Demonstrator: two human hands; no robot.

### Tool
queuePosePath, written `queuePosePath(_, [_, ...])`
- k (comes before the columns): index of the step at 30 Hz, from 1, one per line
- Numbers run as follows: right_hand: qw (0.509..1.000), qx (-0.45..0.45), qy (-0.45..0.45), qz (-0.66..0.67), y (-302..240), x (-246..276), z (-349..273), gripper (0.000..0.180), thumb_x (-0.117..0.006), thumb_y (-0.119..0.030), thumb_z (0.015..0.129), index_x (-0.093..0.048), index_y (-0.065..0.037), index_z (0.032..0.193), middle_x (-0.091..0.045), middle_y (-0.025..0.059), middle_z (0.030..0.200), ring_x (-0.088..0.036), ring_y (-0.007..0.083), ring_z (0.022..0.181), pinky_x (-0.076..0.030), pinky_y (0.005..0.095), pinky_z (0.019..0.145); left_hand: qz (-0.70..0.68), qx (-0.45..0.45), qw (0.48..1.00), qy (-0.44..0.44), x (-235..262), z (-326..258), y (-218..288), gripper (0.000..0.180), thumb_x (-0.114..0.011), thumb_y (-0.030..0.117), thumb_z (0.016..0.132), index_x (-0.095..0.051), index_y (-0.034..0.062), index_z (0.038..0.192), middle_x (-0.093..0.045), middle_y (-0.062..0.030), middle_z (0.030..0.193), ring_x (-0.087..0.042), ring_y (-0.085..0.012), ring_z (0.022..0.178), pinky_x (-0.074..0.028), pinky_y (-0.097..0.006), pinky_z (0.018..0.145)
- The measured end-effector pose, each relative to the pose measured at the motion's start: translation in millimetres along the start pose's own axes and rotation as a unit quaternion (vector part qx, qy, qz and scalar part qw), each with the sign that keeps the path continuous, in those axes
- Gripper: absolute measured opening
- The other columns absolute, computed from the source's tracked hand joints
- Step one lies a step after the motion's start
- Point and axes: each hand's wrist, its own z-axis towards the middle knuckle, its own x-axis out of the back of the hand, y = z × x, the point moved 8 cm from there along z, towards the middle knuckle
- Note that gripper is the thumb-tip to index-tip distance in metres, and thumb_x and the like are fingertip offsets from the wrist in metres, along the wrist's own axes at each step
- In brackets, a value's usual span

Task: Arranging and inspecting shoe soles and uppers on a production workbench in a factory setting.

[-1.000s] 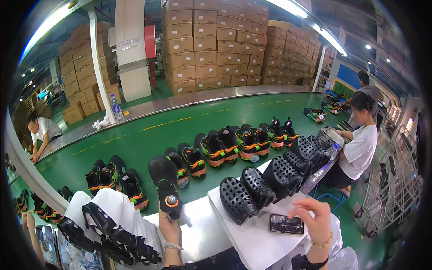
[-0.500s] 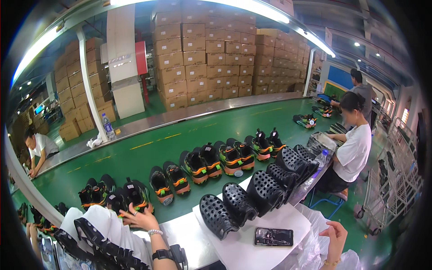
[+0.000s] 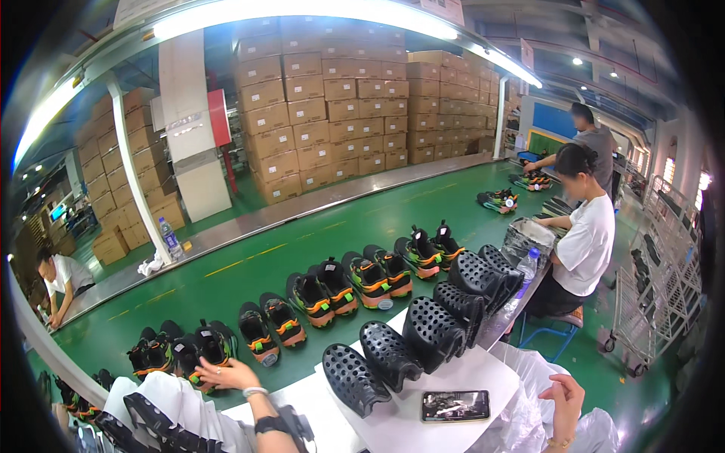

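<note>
My left hand point(image 3: 229, 375) reaches over the near edge of the green table with its fingers spread, right beside a pair of black, orange and green sneakers point(image 3: 214, 343). It holds nothing; whether a fingertip touches the shoe I cannot tell. My right hand point(image 3: 566, 400) hovers at the lower right above clear plastic bags point(image 3: 523, 377), fingers curled in toward the thumb, nothing visible in them. Between my hands, black perforated clogs point(image 3: 355, 380) stand in a slanting row on a white surface. A phone point(image 3: 455, 405) with its screen lit lies in front of them.
More sneakers point(image 3: 310, 294) line the green table point(image 3: 242, 257). White paper-stuffed black sandals point(image 3: 170, 423) sit at the lower left. A person in white point(image 3: 593, 241) sits on the right, near a bottle point(image 3: 529, 263) and wire rack point(image 3: 657, 287). Stacked cartons point(image 3: 325, 98) stand behind.
The whole view has shifted, so most things appear further left and the near shoes a little lower. My left hand stays by the same sneakers, fingers still spread. My right hand has hardly moved.
</note>
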Motion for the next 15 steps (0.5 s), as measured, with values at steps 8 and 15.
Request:
queuePosePath(8, [0.999, 0.015, 0.024, -0.033, 6.3, 19.2, -3.8, 0.015, -0.049, -0.007, 0.085, -0.059, 0.004, 0.09, -0.059, 0.007, 0.062, -0.061, 0.0146, 0.056, -0.048, 0.0228, 0.057, 0.076, -0.378, 0.768, -0.511, -78.6, -108.9, 135.5, 0.056, -0.069, 0.029, 0.071, -0.049, 0.0065, 0.118, -0.055, -0.0128, 0.117, -0.052, -0.0288, 0.107, -0.043, -0.043, 0.088])
queuePosePath(15, [0.997, -0.032, 0.008, -0.067, 15.9, 36.3, -17.3, 0.022, -0.056, -0.013, 0.088, -0.062, 0.002, 0.103, -0.062, 0.0072, 0.074, -0.06, 0.0144, 0.071, -0.047, 0.0266, 0.068, 0.104, -0.429, 0.791, -0.424, -107.3, -86.3, 119.1, 0.033, -0.068, 0.037, 0.071, -0.061, 0.0091, 0.085, -0.066, -0.0121, 0.076, -0.064, -0.0284, 0.075, -0.046, -0.04, 0.072])
